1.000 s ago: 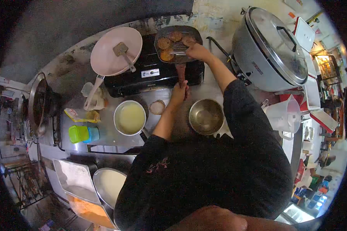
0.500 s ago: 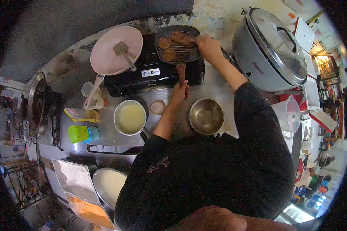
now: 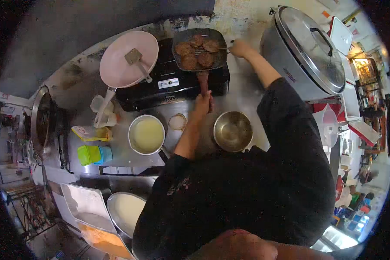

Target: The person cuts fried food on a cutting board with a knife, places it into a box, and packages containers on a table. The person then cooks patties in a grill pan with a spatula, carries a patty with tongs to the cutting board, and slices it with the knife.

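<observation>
A dark square grill pan (image 3: 176, 53) sits on the black portable stove (image 3: 167, 93) with several browned patties (image 3: 205, 59) in it. My left hand (image 3: 205, 102) is wrapped round the pan's reddish-brown handle (image 3: 203, 82). Just right of the pan, my right hand (image 3: 240, 48) is closed on a thin utensil (image 3: 224, 48) that reaches over the pan's right edge; its tip is hard to make out. A pink pan (image 3: 112, 56) with a spatula (image 3: 133, 56) lying in it rests at the stove's left side.
A pot of pale yellow liquid (image 3: 146, 134), a small round dish (image 3: 177, 121) and a steel bowl (image 3: 233, 131) stand nearer me. At the right is a large cooker (image 3: 286, 60). Green and blue containers (image 3: 89, 154) and a wok (image 3: 42, 121) are on the left.
My right hand has moved right, from over the pan to beyond its edge. A patty at the pan's lower right now shows where bare ridges were. My left hand stays on the handle.
</observation>
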Demonstrator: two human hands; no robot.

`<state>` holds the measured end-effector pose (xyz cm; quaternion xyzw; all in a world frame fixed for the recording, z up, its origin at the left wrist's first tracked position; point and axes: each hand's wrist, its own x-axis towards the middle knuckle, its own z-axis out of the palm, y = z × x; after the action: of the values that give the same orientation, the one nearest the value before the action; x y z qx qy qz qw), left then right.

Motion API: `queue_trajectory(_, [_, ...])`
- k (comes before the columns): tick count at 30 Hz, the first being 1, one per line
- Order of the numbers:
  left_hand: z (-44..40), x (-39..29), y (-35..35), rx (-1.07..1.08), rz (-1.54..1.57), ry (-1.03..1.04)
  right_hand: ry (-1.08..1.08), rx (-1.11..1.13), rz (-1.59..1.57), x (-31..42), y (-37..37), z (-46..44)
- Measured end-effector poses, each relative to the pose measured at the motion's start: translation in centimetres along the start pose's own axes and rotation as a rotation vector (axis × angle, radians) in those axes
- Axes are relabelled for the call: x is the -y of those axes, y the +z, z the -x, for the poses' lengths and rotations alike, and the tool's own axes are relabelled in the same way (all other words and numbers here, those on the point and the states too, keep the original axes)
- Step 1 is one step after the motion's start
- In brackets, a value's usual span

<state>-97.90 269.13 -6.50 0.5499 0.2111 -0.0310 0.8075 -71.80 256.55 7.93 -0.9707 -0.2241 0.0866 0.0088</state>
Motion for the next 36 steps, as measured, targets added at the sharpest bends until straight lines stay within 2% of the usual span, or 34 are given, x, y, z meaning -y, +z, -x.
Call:
queue_trajectory(3, [-0.2,-0.4,-0.2,0.022,-0.104,-0.075,-0.029,-0.016,-0.035,-0.3,3.1,-2.3])
queue_trajectory(5, [-0.4,0.3,-0.3,0.064,-0.057,-0.036,0.204,-0.013,-0.204,1.1,2.6,-1.1])
queue_trajectory(8, [-1.3,1.8,0.1,-0.021,0.034,0.054,0.226,-0.004,-0.291,0.7,2.6,-1.3])
queue_trajectory(11, [-0.7,1.0,0.3,-0.002,0.059,-0.017,0.264,-0.001,-0.289,0.0,3.8,-2.7])
queue_trajectory(15, [-0.6,0.8,0.4,-0.006,0.021,-0.011,0.275,-0.065,-0.399,-0.8,4.5,-3.6])
queue_trajectory(18, [-0.1,0.2,0.5,-0.029,0.01,-0.01,0.152,-0.1,-0.447,-0.5,4.0,-3.4])
queue_trajectory(21, [-0.2,0.4,0.4,-0.01,0.029,-0.004,0.236,-0.211,-0.381,0.5,3.0,-3.0])
queue_trajectory(24, [0.2,0.0,0.4,-0.02,-0.014,-0.022,0.191,-0.317,-0.333,1.0,1.8,-2.3])
queue_trajectory(26, [0.2,0.3,0.5,-0.019,0.054,0.01,0.03,-0.393,-0.156,2.3,-0.8,-0.1])
queue_trajectory(27, [0.1,0.2,0.4,-0.02,0.054,0.01,0.029,-0.394,-0.157,2.2,-0.3,-0.2])
queue_trajectory(29, [-0.1,0.1,0.3,0.005,0.054,-0.06,-0.449,-0.742,0.269,1.7,0.9,0.0])
queue_trajectory(30, [0.1,0.0,0.3,0.006,0.054,-0.062,-0.447,-0.74,0.269,1.8,1.6,0.4])
queue_trajectory(32, [0.4,-0.2,0.4,-0.009,0.013,-0.06,-0.645,-0.744,0.614,1.9,3.0,1.1])
queue_trajectory(33, [0.3,0.0,0.4,-0.01,0.013,-0.059,-0.646,-0.746,0.614,1.9,3.3,1.0])
queue_trajectory(35, [0.2,0.5,0.5,-0.032,0.023,0.019,-0.449,-0.551,0.597,1.8,3.6,0.5])
queue_trajectory(36, [0.3,0.5,0.5,-0.036,0.028,0.017,-0.454,-0.548,0.598,1.6,3.3,0.3])
